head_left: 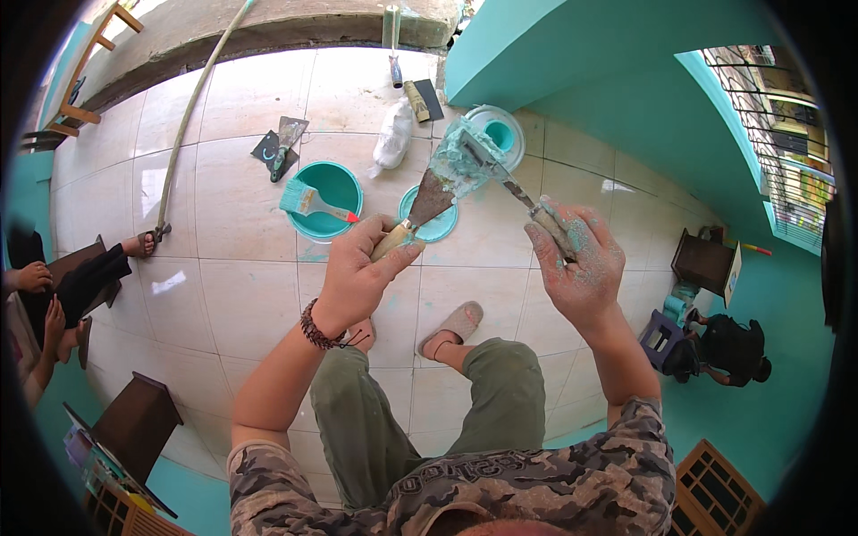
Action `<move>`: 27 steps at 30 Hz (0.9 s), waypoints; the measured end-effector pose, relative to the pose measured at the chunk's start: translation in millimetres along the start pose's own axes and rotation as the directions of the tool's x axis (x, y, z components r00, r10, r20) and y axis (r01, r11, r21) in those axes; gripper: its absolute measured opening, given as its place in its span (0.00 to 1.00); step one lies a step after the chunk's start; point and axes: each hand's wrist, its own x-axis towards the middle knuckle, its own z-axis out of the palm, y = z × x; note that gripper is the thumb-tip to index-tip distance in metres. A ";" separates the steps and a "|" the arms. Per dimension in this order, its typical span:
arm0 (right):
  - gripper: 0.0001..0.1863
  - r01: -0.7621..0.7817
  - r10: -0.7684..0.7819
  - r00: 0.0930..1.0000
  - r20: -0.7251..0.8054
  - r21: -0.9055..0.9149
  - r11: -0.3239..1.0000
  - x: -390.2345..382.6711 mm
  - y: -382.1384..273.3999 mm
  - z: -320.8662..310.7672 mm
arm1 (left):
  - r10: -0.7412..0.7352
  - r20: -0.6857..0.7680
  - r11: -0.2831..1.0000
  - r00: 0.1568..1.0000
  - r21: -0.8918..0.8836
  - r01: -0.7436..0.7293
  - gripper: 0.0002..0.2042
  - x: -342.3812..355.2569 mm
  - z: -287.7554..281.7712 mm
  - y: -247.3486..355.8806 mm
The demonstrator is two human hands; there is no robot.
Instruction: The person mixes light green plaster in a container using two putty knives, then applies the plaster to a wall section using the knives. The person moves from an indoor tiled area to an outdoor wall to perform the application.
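Observation:
My left hand [366, 268] is closed on the wooden handle of a wide putty knife [433, 198], whose blade carries pale turquoise paste [466, 170]. My right hand [581, 255], speckled with paint, grips a metal scraper [514, 188] by its wooden handle, its blade against the paste at the top of the putty knife. Below the blades are a turquoise lid [433, 231] and, farther back, a white tub [508, 156] with turquoise inside. To the left a turquoise bucket [344, 180] has a wide paintbrush [317, 204] across it.
Tools [280, 147], a white bag [393, 129] and a long pole [183, 125] lie on the tiles. A person [67, 290] sits at left; another [728, 348] is at right beside small furniture [702, 259]. A turquoise wall [572, 54] rises at back right; a step [295, 27] runs behind.

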 end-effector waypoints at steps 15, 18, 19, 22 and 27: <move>0.19 -0.588 0.378 0.779 0.501 0.792 0.162 128.8 -272.0 -152.9 | 0.097 -0.149 0.971 0.984 -0.201 -0.126 0.12 -200.6 -121.0 251.6; 0.18 -0.571 0.390 0.788 0.477 0.802 0.174 169.5 -325.3 -124.0 | 0.054 -0.180 0.994 0.982 -0.080 -0.070 0.12 -221.4 -194.4 291.3; 0.18 -0.580 0.385 0.784 0.488 0.796 0.171 185.4 -344.8 -112.4 | 0.074 -0.213 0.991 0.974 -0.094 -0.095 0.12 -225.8 -218.1 291.1; 0.16 -0.591 0.388 0.786 0.482 0.771 0.239 231.9 -397.1 -96.3 | 0.108 -0.288 0.985 0.952 -0.100 -0.142 0.11 -230.2 -277.2 316.4; 0.15 -0.527 0.375 0.846 0.380 0.704 0.476 313.2 -432.1 -86.9 | 0.104 -0.318 0.959 0.943 -0.219 -0.179 0.10 -201.0 -342.8 366.9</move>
